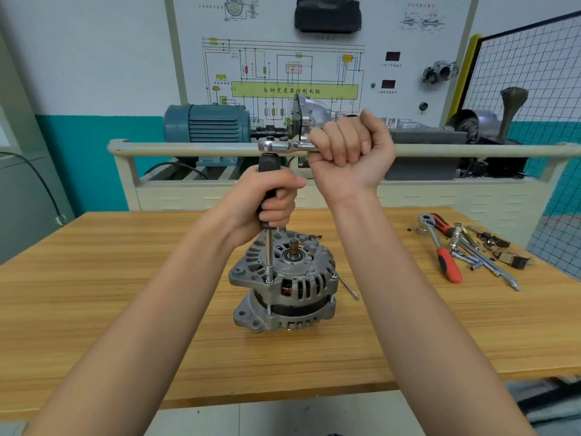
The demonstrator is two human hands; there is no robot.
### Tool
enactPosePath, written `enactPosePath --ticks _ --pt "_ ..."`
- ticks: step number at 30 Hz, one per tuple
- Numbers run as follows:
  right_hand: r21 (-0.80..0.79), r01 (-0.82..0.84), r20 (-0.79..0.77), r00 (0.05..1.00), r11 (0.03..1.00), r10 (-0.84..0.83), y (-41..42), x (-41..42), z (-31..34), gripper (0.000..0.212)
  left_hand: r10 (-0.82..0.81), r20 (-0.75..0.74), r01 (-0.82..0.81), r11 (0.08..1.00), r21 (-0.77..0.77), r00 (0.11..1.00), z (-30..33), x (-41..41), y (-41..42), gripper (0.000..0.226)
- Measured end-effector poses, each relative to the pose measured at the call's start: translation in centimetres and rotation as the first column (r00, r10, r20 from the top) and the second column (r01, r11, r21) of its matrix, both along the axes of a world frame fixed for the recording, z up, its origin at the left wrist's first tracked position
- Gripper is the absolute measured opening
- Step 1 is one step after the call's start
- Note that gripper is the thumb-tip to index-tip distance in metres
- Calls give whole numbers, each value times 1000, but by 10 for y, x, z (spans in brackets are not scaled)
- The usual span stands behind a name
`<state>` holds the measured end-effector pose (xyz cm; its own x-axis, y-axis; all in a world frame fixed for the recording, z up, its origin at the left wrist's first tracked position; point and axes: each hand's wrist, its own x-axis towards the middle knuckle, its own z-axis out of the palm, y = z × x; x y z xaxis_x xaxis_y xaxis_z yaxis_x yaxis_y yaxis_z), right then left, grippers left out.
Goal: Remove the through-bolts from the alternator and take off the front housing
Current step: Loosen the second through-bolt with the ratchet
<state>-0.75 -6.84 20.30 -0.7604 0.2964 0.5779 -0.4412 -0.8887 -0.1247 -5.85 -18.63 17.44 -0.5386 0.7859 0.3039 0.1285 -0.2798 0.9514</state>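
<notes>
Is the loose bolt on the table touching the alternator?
Apart. The head view shows bare table between the loose bolt, lying to the right, and the alternator.

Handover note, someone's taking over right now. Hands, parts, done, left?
Left hand: grips the black handle of the driver, held upright, its tip on a through-bolt at the front-left of the housing.
Right hand: grips the ratchet seated on top of the driver, handle pointing right.
Alternator: stands on the table, pulley end up, nothing else holding it.
Done: one loose bolt lies on the table right of the alternator.
Left: this bolt, at least one more at the right side, then lift the housing, still seated.
Spare tools lie at far right.
</notes>
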Motion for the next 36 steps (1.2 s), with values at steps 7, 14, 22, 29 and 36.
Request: enactPosePath --ticks 7,14,22,29,36 --pt "208 369 -217 920 906 -325 -24 14 -8 53 437 28 -437 894 94 899 -6 10 13 50" --pt "294 737 -410 672 609 -616 -48 20 -15 42 548 23 -546 828 130 836 -8 13 20 41" --pt "39 61 5 998 997 -61 -4 10 -1 47 -50 -26 51 998 33 998 -6 -2 -1 39" --pt "214 400 -214 909 891 -357 -25 15 -9 51 313 17 -314 947 67 950 -10 5 11 53" --pt "291 748 -396 662 596 -637 -50 21 -15 38 574 47 -575 811 108 818 -12 11 22 38"
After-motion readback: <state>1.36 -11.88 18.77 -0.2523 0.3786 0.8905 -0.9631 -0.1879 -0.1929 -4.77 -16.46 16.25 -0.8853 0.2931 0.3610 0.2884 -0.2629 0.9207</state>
